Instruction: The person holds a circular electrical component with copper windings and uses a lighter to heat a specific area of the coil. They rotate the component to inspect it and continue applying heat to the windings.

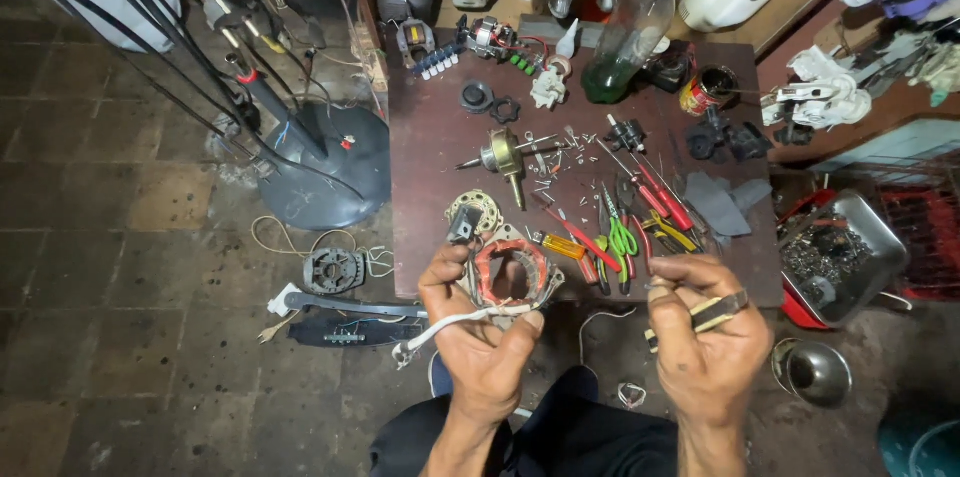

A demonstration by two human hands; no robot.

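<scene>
Motor winding [510,272], copper coils in a metal frame, near edge of the brown table [440,137]: left hand [480,337] closed around it, white cable [450,325] across the palm. Right hand [705,332] pinched shut on a thin wire, a small flat tool [715,312] tucked under the fingers. Metal tray [880,237], right, holds small screws and parts. Plastic bottle [630,37], far side, holds green liquid. Steel bowl [812,372], near right, contents unclear.

Motor stator [510,272] lies left of pliers [622,237] on the table [430,137].
</scene>
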